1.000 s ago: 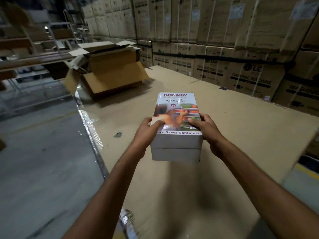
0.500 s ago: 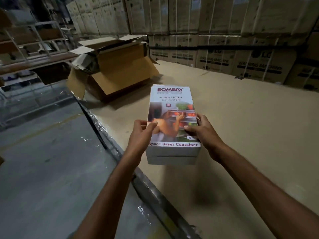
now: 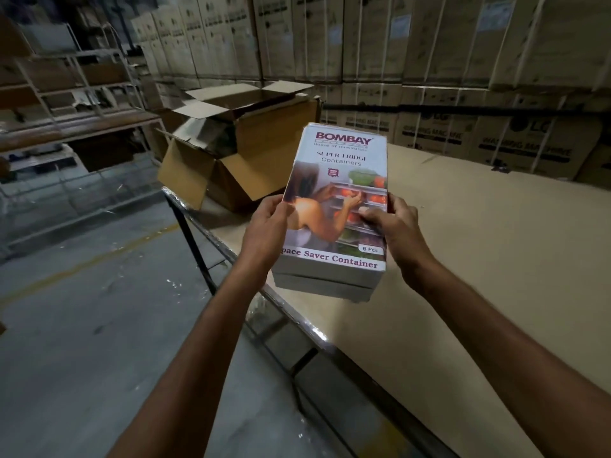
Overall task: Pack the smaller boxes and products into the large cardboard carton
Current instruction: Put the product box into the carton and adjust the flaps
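While both hands hold it up, the white Bombay container box (image 3: 334, 180) hangs in mid-air above the near edge of the worktop (image 3: 479, 266), printed face toward the camera, long axis pointing away. Left hand (image 3: 264, 234) grips the left long edge, fingers (image 3: 276, 206) curled round the side. Right hand (image 3: 398, 226) grips the right long edge, thumb lying across the printed face. A seam on the box's near end could mean two stacked units; can't confirm.

Large cardboard carton (image 3: 272, 138) stands on the worktop's far left corner, beyond the box and apart from it. Flaps open, one hanging down at front-left. Shiny liner visible inside; contents not readable.

Wall of stacked cartons (image 3: 429, 44) behind the worktop, some marked washing machine. Metal shelving (image 3: 66, 94) at left, concrete floor (image 3: 82, 325) below.
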`<state>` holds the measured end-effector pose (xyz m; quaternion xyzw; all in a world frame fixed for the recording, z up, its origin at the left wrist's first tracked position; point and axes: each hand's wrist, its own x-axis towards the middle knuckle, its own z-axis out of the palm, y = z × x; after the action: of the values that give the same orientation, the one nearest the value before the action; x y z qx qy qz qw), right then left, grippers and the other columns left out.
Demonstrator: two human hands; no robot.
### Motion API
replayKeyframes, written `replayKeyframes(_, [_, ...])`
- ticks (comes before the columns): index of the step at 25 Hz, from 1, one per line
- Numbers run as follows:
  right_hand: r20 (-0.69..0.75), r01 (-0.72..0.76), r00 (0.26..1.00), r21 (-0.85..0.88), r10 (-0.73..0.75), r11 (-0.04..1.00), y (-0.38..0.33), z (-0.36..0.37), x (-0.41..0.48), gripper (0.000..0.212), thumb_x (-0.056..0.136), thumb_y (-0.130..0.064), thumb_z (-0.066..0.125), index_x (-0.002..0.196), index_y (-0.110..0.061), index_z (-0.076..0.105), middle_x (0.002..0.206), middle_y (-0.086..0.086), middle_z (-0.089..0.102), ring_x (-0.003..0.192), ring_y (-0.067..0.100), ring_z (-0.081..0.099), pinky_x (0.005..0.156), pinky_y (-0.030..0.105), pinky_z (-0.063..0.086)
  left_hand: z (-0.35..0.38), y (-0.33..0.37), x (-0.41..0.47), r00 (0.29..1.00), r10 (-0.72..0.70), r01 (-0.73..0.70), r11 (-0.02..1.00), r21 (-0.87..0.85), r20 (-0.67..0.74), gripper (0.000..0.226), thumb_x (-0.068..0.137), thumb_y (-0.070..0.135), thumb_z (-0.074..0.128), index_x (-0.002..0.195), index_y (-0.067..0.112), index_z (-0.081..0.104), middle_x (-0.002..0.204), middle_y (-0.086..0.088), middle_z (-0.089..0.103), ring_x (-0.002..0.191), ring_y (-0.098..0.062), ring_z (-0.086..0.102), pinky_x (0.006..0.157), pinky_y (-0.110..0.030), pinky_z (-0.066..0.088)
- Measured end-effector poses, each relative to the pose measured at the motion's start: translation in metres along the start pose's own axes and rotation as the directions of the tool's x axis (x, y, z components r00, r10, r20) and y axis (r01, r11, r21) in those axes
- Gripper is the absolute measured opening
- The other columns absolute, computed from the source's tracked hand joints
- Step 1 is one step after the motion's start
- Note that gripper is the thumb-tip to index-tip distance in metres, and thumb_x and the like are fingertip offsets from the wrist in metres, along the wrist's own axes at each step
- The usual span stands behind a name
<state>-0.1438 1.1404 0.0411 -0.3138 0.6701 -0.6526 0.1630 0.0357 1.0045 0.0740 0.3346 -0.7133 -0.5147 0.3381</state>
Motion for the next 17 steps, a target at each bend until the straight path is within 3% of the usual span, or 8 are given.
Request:
replayKeyframes(5, [-0.077,0.102,0.992,0.011,-0.101,0.995,-0.027,0.059,0.072,0.056,0.076,-0.054,0.068,0.126,-0.036,0.052,0.120,-0.015,0.039,0.122,0.022,0.057,0.102,0.047,0.054,-0.038,0.007,0.084,0.989,0.142,-0.143,0.990,0.013,0.029,0.036,0.103,0.045,0.051,0.135,0.027,0.054,0.121,0.004,0.065,0.110,-0.014,0.063,0.090,-0.037,0.051])
replayKeyframes(8, [-0.095,0.191,0.977,-0.005,-0.190,0.982,-0.053,0.090,0.125,0.055,0.073,-0.058,0.071,0.122,-0.035,0.056,0.123,-0.009,0.044,0.121,0.024,0.059,0.098,0.050,0.056,-0.059,0.022,0.142,0.975,0.220,-0.219,0.976,-0.013,0.023,0.038,0.103,0.045,0.052,0.137,0.028,0.052,0.122,0.002,0.066,0.109,-0.017,0.066,0.091,-0.041,0.055])
replayKeyframes(11, [-0.125,0.244,0.961,-0.034,-0.246,0.969,-0.074,0.116,0.167,0.051,0.072,-0.063,0.072,0.116,-0.042,0.060,0.129,0.000,0.050,0.121,0.026,0.060,0.098,0.052,0.055,-0.080,0.036,0.192,0.964,0.266,-0.265,0.963,-0.049,0.005,0.040,0.104,0.041,0.053,0.141,0.025,0.050,0.128,-0.001,0.064,0.112,-0.016,0.065,0.083,-0.030,0.053])
replayKeyframes(13, [-0.158,0.292,0.942,-0.063,-0.298,0.955,-0.084,0.135,0.192,0.045,0.073,-0.063,0.071,0.114,-0.046,0.060,0.127,-0.004,0.048,0.122,0.024,0.059,0.098,0.051,0.055,-0.096,0.041,0.224,0.957,0.289,-0.288,0.954,-0.079,-0.002,0.040,0.104,0.040,0.054,0.141,0.023,0.051,0.128,0.000,0.064,0.112,-0.014,0.065,0.081,-0.027,0.050])
replayKeyframes(17, [-0.191,0.307,0.931,-0.052,-0.311,0.950,-0.098,0.188,0.242,0.053,0.076,-0.057,0.071,0.122,-0.034,0.061,0.132,0.002,0.043,0.114,0.020,0.065,0.091,0.040,0.061,-0.138,0.042,0.292,0.957,0.287,-0.280,0.951,-0.128,0.041,0.040,0.103,0.040,0.056,0.140,0.023,0.053,0.119,0.007,0.067,0.104,-0.006,0.066,0.074,-0.022,0.050])
